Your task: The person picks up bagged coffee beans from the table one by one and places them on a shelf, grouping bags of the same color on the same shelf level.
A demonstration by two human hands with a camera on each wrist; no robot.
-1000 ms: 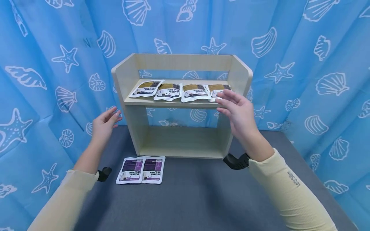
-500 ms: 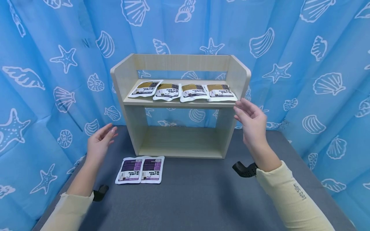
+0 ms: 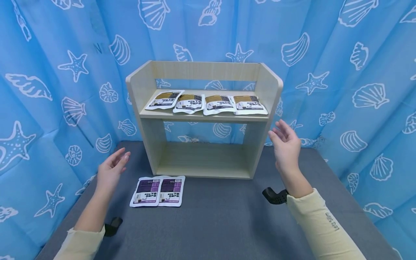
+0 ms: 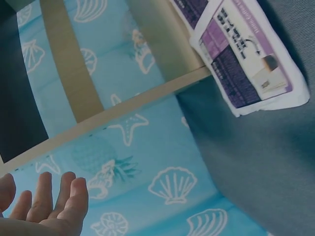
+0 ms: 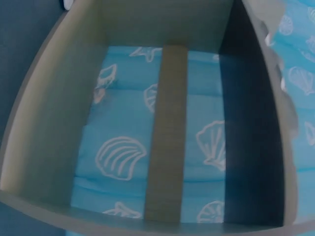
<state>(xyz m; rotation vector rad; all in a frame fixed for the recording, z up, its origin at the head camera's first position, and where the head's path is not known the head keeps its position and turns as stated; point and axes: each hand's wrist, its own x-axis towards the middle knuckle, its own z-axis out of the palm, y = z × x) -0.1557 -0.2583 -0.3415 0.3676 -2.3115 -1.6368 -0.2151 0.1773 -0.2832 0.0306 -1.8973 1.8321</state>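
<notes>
My left hand (image 3: 110, 169) hovers left of the wooden shelf unit (image 3: 203, 116), fingers relaxed and holding nothing. Below and to its right, two purple-and-white pouches (image 3: 171, 191) lie overlapping on the grey table. Beside the shelf's right side, my right hand (image 3: 286, 148) hangs in the air, bare, with loosely bent fingers. Several gold-and-white pouches lie in a row on the upper board, the rightmost pouch (image 3: 249, 104) nearest that hand. In the left wrist view a purple pouch (image 4: 248, 54) shows close to the shelf's edge. The right wrist view shows the shelf's lower compartment, not the hand.
The shelf's lower board (image 3: 204, 159) stands low over the grey table (image 3: 211, 224). A blue curtain (image 3: 325, 72) with white shell prints hangs behind and at both sides. Black wrist straps (image 3: 275, 196) sit at the sleeve cuffs.
My right hand has drawn away from the rightmost gold pouch, moving right and down. My left hand has lowered and shifted slightly left. The pouches have stayed put.
</notes>
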